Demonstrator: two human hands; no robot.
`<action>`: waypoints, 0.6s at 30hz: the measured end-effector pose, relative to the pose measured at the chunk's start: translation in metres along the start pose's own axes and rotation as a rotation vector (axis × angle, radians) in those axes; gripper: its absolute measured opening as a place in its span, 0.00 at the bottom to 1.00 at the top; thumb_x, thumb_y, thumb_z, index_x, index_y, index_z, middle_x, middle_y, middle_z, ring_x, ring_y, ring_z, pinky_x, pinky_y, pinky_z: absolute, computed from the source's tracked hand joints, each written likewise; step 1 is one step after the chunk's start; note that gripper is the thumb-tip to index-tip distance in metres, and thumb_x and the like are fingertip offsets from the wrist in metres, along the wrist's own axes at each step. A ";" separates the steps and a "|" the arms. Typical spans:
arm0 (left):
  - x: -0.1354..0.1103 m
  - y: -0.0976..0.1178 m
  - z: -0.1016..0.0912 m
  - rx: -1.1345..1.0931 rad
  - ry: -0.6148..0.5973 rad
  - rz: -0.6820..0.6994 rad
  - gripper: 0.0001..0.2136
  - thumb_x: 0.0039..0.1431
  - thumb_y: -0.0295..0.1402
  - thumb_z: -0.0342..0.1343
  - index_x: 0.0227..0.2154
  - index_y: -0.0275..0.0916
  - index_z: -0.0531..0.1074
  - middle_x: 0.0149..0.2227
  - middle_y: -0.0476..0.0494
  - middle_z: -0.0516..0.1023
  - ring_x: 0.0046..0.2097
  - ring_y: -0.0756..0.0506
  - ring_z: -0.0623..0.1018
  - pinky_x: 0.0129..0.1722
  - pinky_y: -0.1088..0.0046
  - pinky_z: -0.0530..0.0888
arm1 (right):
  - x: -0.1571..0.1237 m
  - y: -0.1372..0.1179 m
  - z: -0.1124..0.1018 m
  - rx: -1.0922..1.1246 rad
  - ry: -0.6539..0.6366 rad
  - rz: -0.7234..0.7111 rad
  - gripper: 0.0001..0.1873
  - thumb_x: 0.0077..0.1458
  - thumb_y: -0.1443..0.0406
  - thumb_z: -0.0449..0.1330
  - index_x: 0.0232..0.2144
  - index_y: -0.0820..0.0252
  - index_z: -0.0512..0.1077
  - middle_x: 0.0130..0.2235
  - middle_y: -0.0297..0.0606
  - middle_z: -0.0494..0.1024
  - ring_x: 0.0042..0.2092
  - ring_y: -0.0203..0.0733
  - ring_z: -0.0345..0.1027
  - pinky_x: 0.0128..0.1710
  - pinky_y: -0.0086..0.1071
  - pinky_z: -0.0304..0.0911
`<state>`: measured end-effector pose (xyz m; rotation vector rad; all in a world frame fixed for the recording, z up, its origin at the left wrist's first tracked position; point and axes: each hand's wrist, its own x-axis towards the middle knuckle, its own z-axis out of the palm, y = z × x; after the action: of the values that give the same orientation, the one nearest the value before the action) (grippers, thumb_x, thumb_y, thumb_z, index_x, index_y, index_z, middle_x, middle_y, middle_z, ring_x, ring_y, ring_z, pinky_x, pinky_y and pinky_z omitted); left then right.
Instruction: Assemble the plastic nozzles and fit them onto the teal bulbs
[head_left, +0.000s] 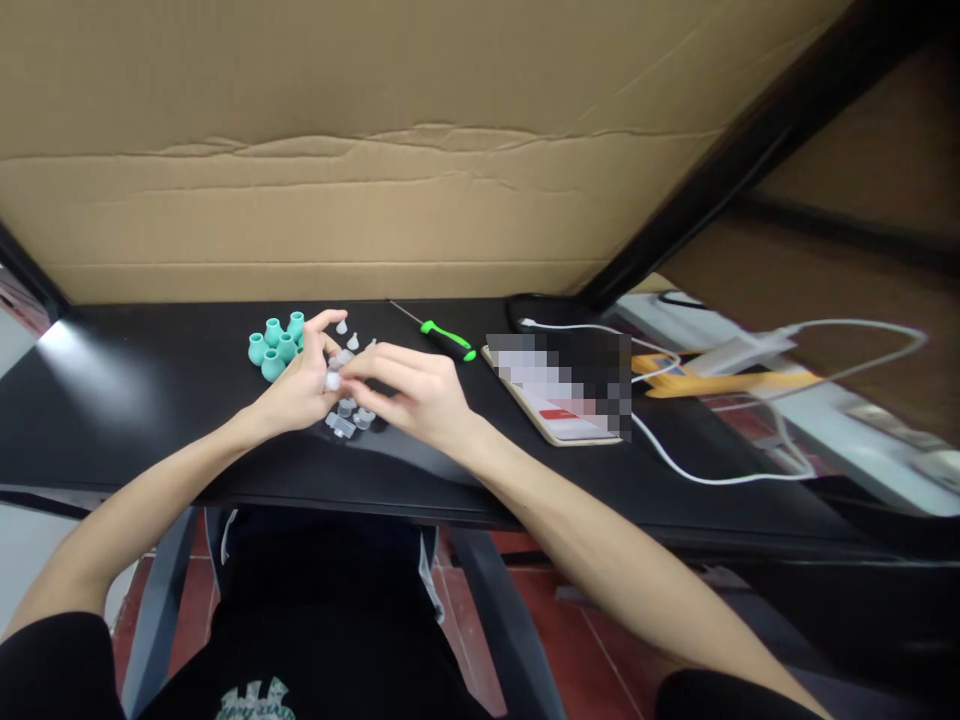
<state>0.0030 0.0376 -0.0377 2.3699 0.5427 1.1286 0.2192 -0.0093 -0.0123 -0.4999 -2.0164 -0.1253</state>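
A small white piece (332, 381) sits between the two hands, just above the counter (165, 400), at the left hand's fingertips and directly left of the right hand's. The left hand (298, 388) appears to pinch it from the left, with one finger stretched out toward the far side; the right hand (424, 392) has its thumb and forefinger brought together at the piece's right side, seemingly gripping it too. Neither hand is clearly nearer, since both meet at it. Its rounded face shows toward the wearer, but the fingers cover so much that I cannot tell which way it points or how its long axis runs. Just below the grasp, clear plastic parts (341, 426) lie loosely together, the nearest one on its side. Beyond the left fingers stand white teardrop pieces (353, 342), narrow ends up. To the left, teal bulbs (271, 366) are grouped with open necks upward. Farther right lies a green-and-black screwdriver (448, 340), its shaft pointing away and left, then a flat device (551, 400), partly blurred out, and a white cable (697, 478).
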 end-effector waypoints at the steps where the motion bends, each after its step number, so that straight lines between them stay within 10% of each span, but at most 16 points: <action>1: -0.001 0.003 0.001 0.017 0.006 -0.026 0.38 0.73 0.35 0.61 0.74 0.46 0.43 0.47 0.46 0.68 0.44 0.46 0.76 0.48 0.64 0.79 | 0.000 -0.002 0.000 -0.002 0.001 -0.025 0.06 0.72 0.69 0.65 0.44 0.57 0.83 0.40 0.38 0.89 0.37 0.39 0.83 0.38 0.31 0.78; 18: 0.001 0.017 -0.001 0.334 -0.017 -0.030 0.35 0.70 0.25 0.50 0.75 0.46 0.43 0.66 0.31 0.68 0.53 0.40 0.78 0.46 0.63 0.81 | -0.018 0.003 0.004 -0.188 -0.074 -0.180 0.18 0.72 0.74 0.61 0.55 0.50 0.82 0.44 0.39 0.86 0.40 0.42 0.79 0.39 0.37 0.78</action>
<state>0.0051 0.0247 -0.0273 2.6377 0.8136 1.0721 0.2244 -0.0111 -0.0295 -0.4450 -2.1318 -0.4148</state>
